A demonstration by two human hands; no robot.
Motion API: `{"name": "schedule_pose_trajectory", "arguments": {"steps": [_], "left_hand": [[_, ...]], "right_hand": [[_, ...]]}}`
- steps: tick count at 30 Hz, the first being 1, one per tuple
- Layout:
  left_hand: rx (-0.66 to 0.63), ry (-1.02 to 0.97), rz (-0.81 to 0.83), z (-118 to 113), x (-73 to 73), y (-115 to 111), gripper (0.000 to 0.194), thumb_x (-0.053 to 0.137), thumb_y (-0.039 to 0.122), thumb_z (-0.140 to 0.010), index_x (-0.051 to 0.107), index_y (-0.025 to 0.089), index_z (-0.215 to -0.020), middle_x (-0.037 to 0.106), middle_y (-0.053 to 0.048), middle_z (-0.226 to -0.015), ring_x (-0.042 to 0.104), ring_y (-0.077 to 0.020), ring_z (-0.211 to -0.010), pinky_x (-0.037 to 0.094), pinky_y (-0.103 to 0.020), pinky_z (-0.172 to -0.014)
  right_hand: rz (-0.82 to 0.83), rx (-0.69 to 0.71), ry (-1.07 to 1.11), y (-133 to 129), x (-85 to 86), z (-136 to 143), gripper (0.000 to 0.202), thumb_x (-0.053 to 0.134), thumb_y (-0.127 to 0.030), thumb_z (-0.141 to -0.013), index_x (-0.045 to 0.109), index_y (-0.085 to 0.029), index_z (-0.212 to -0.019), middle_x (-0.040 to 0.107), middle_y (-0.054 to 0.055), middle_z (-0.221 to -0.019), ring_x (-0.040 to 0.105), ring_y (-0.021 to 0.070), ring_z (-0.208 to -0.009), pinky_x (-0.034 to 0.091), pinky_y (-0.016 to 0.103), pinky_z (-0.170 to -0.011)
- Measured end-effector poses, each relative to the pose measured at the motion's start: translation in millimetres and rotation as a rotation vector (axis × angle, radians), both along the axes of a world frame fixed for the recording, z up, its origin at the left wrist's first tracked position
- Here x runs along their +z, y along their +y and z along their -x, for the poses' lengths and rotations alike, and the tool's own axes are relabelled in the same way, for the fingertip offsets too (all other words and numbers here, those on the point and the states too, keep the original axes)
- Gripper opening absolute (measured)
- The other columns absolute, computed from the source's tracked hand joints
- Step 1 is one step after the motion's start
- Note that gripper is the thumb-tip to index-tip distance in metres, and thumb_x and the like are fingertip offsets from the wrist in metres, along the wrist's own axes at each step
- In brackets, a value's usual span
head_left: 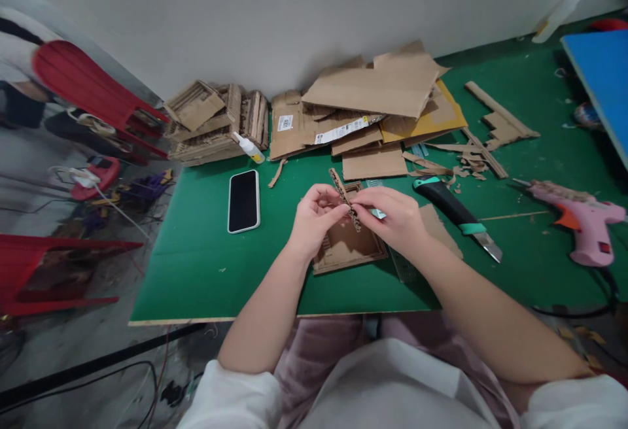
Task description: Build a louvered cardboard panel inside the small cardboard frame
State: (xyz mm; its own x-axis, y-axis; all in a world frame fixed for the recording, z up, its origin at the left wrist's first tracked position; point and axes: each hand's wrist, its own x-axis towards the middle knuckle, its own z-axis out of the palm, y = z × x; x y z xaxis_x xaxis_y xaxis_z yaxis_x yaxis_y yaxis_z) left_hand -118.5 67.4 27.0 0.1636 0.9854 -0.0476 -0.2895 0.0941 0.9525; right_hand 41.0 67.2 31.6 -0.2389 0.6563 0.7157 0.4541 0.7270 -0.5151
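Between my two hands is a narrow cardboard strip (338,184) with its corrugated edge showing. My left hand (318,213) pinches it from the left, and my right hand (392,213) grips it from the right near its lower end. Below them a shallow cardboard frame (350,252) with raised edges lies on the green table, partly covered by my hands. A clear ruler (403,265) shows under my right wrist. To the right rests a utility knife (454,210) with its blade out.
A phone (244,201) and a small glue bottle (250,148) lie at left. Stacked cardboard frames (210,121) and cardboard sheets (367,89) stand along the wall. Scraps (471,154) litter the right side, beside a pink hot glue gun (579,213) with a cord. A red chair (93,89) stands beyond the table.
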Motion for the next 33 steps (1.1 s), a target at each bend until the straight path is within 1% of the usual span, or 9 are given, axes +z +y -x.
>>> {"name": "schedule_pose_trajectory", "arguments": {"steps": [3,8,14,18,21,25,28,33], "left_hand": [[-0.019,-0.019,-0.008,0.6,-1.0,0.7,0.03,0.075,0.02,-0.064,0.05,0.019,-0.082,0.055,0.006,-0.065,0.055,-0.0049,-0.056,0.051,-0.015,-0.054],[-0.037,-0.039,0.057,-0.8,2.3,0.2,0.033,0.076,0.022,-0.063,0.049,0.019,-0.081,0.053,0.006,-0.064,0.053,-0.0043,-0.053,0.05,-0.014,-0.052],[-0.078,-0.105,0.15,-3.0,7.1,-1.4,0.041,0.077,0.025,-0.06,0.043,0.021,-0.082,0.05,0.008,-0.067,0.052,-0.0037,-0.054,0.049,-0.014,-0.052],[-0.093,-0.118,0.162,-2.8,7.8,-1.8,0.042,0.077,0.026,-0.061,0.041,0.022,-0.082,0.049,0.008,-0.068,0.052,-0.0039,-0.054,0.049,-0.015,-0.051],[-0.059,-0.094,0.106,-2.2,6.4,-2.0,0.041,0.076,0.026,-0.062,0.041,0.022,-0.082,0.051,0.008,-0.067,0.052,-0.0042,-0.054,0.05,-0.015,-0.052],[0.052,0.013,-0.06,-2.1,3.9,-2.7,0.038,0.075,0.023,-0.063,0.044,0.021,-0.085,0.054,0.007,-0.067,0.054,-0.0058,-0.058,0.052,-0.018,-0.057],[0.12,0.114,-0.153,-2.2,3.0,-3.4,0.036,0.075,0.023,-0.063,0.046,0.02,-0.084,0.058,0.005,-0.071,0.058,-0.0081,-0.065,0.053,-0.022,-0.063],[0.176,0.199,-0.259,-1.4,2.4,-3.9,0.035,0.077,0.018,-0.061,0.05,0.019,-0.082,0.059,0.004,-0.072,0.058,-0.0073,-0.067,0.049,-0.018,-0.063]], "right_hand": [[-0.016,0.029,-0.063,1.0,0.4,-3.5,0.008,0.055,-0.014,-0.08,0.061,-0.018,-0.084,0.068,0.006,-0.082,0.063,0.0143,-0.078,0.052,0.026,-0.073],[-0.018,-0.013,-0.107,0.0,1.1,-3.2,0.007,0.053,-0.015,-0.08,0.058,-0.02,-0.08,0.066,0.005,-0.079,0.062,0.0144,-0.076,0.051,0.025,-0.069],[0.037,-0.003,-0.035,-1.0,0.0,1.5,0.008,0.05,-0.014,-0.079,0.055,-0.02,-0.079,0.064,0.005,-0.078,0.06,0.0141,-0.075,0.051,0.027,-0.07],[0.118,0.026,0.074,-2.3,1.1,3.4,0.008,0.051,-0.012,-0.079,0.056,-0.019,-0.077,0.062,0.004,-0.076,0.059,0.0119,-0.072,0.051,0.023,-0.063],[0.154,0.046,0.109,-2.5,2.5,2.8,0.008,0.052,-0.013,-0.08,0.058,-0.019,-0.079,0.064,0.004,-0.077,0.06,0.0114,-0.073,0.052,0.021,-0.062],[0.087,0.018,0.075,-1.2,2.8,1.1,0.006,0.056,-0.018,-0.079,0.061,-0.02,-0.082,0.067,0.005,-0.08,0.062,0.0143,-0.077,0.052,0.029,-0.072],[0.075,0.0,0.057,-0.6,2.0,0.5,0.008,0.058,-0.02,-0.078,0.063,-0.02,-0.085,0.068,0.005,-0.082,0.063,0.0153,-0.079,0.052,0.03,-0.073],[0.106,0.023,0.061,-0.4,1.3,0.1,0.009,0.056,-0.018,-0.08,0.064,-0.02,-0.085,0.069,0.004,-0.082,0.063,0.0141,-0.078,0.052,0.029,-0.073]]}}
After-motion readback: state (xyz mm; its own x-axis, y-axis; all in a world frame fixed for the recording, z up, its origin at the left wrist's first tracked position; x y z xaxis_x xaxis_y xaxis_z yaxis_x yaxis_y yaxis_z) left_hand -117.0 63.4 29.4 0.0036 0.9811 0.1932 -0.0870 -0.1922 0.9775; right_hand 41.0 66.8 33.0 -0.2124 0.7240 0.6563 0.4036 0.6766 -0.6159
